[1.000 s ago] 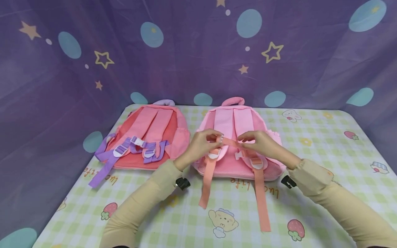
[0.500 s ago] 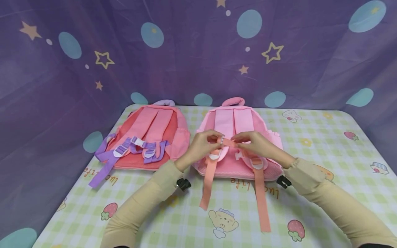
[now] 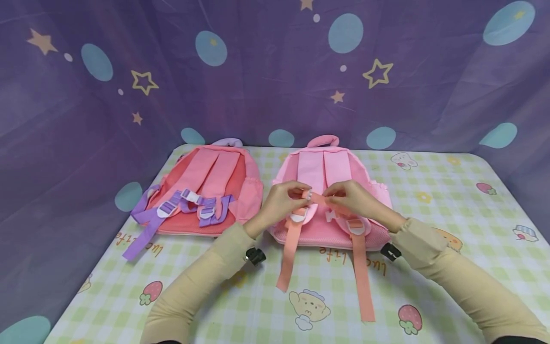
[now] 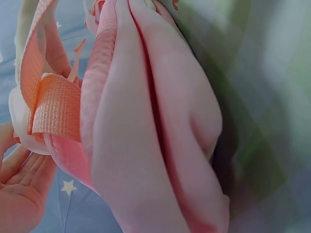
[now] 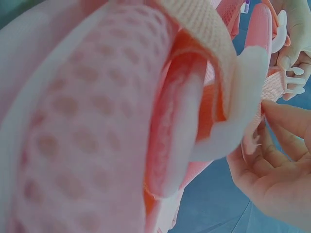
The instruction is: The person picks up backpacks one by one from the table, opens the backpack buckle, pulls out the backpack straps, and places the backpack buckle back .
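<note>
Mid-frame, I see the left hand (image 3: pixel 281 199) and right hand (image 3: pixel 355 198) pinching the orange strap (image 3: pixel 317 198), crosswise between them.

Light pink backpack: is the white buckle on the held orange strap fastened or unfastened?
Unfastened: in the right wrist view, the white buckle half on the orange strap shows bare prongs beside the left hand.

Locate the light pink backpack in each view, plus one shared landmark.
Head: just right of centre, lying on the table; light pink backpack.
Left wrist: fills the middle, top to bottom; backpack.
Right wrist: close up, filling most of the left half; backpack.
Shared landmark: orange webbing through white plastic; can't confirm it's the same strap.
</note>
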Motion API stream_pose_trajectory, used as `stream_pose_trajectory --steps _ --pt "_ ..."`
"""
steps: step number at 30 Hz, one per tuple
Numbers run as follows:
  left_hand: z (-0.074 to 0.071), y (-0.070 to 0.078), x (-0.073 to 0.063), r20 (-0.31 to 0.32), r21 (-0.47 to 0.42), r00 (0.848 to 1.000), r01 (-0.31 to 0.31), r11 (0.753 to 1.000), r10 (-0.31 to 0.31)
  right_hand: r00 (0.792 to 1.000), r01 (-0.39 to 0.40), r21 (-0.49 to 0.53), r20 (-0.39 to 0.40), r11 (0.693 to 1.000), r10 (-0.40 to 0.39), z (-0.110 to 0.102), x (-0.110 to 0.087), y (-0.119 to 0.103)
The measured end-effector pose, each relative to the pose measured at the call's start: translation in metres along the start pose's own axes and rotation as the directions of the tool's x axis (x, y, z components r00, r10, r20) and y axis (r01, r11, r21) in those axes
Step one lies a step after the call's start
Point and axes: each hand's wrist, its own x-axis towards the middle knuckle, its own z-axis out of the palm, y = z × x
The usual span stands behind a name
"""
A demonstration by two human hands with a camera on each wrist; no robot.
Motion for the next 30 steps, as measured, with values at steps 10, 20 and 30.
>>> stream_pose_trajectory --steps 10,20,30 --pt "-0.0001 0.0026 0.0 0.005 -0.013 1.0 0.012 1.0 -0.012 1.0 -0.022 0.008 -0.007 1.0 0.022 0.0 0.0003 -0.004" --pt "0.0017 0.0031 0.0017 -0.002 -0.001 1.0 0.003 1.0 -0.003 1.0 -0.021 0.036 -0.012 0.999 0.021 0.0 0.002 -0.0061" --pt "0.002 0.0054 0.0015 0.009 0.038 1.0 -0.022 0.999 0.022 1.0 -0.013 0.091 -0.004 0.996 0.013 0.0007 0.0051 -0.0073"
